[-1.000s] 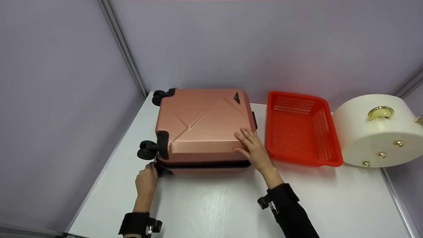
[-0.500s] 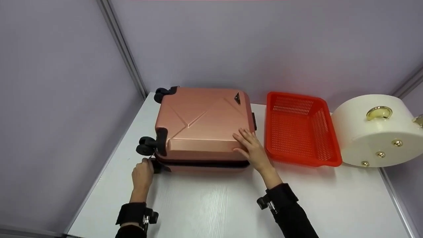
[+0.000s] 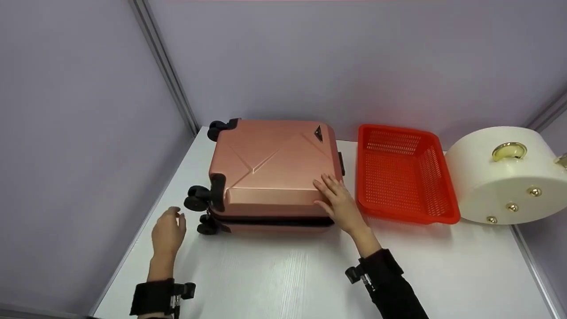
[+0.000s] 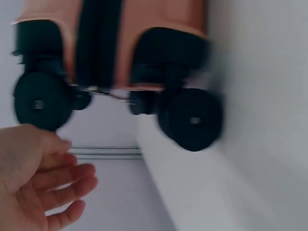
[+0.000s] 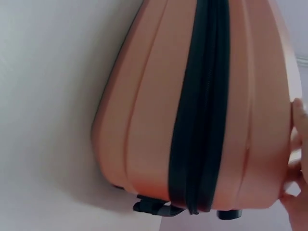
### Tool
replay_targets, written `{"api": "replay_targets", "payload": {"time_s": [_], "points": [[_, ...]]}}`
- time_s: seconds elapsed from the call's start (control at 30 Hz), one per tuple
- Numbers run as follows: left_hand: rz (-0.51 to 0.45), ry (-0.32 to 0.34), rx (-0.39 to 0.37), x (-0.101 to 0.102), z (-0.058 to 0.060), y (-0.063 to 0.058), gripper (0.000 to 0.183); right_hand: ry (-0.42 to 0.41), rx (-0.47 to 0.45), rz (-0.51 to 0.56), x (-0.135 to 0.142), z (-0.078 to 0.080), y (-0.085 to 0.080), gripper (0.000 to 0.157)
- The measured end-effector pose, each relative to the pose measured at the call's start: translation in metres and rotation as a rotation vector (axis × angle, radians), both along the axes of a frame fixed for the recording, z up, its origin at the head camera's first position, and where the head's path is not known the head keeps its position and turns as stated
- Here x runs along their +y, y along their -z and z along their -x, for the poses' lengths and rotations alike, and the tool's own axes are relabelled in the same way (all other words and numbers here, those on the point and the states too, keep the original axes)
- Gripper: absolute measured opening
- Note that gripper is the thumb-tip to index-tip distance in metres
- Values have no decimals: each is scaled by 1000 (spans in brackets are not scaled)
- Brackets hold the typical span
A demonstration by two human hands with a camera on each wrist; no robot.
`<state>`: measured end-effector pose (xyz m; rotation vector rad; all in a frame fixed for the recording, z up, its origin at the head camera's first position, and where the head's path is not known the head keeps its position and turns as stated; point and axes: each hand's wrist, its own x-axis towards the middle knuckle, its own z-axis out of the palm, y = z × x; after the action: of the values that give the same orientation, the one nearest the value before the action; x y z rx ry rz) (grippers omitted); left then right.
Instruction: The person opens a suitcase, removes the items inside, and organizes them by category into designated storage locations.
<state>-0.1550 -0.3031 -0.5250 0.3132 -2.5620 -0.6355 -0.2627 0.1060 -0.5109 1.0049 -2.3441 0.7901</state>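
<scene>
Suitcase [image 3: 270,153] first, in the head view: it lay flat on the white table [image 3: 266,279] before you, its long axis seeming to run left to right, with the wheeled end to your left. Your left hand [image 3: 167,235] was off that end, near the front upper wheel [image 3: 196,199] and lower wheel [image 3: 207,226] but apart from both, its fingers loosely bent round nothing. From there the suitcase lay to the right and slightly farther away. Your right hand [image 3: 343,208] was the nearer one: it rested, fingers spread, on the top shell at the front right corner. Between the shells, the dark seam [image 3: 274,220] faced you along the front. Just beyond the right end stood a red basket [image 3: 407,217].

In the left wrist view, blurred, the wheels filled the space ahead of your relaxed fingers, and a small metal piece [image 4: 94,89] showed at the seam between them, out of your grasp.

In the right wrist view, the seam ran along the side towards the end with the dark fitting [image 5: 156,206]. Only part of your right hand showed there, against the upper shell, gripping nothing you could make out.
</scene>
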Motion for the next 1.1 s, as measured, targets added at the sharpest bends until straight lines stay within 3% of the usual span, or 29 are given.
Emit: {"api": "replay_targets", "payload": {"time_s": [0.1,0.23,0.37,0.47,0.57,0.87,1.1], "points": [[-11,-33,149,3,3,-21,21,36,28,-2,-4,-12,-2,52],[-48,68,282,8,16,-38,31,88,41,31,-17,-33,-3,59],[-79,186,223,10,32,-36,41,147,28,50,-33,-50,2,66],[-106,224,112,10,39,-29,44,191,34,33,-42,-55,9,69],[-144,243,62,9,41,-23,39,235,56,16,-46,-56,14,68],[-141,273,112,25,38,-15,29,354,240,30,-38,-40,19,54],[-97,244,163,55,27,-11,27,318,238,105,-17,-17,16,41]]}}
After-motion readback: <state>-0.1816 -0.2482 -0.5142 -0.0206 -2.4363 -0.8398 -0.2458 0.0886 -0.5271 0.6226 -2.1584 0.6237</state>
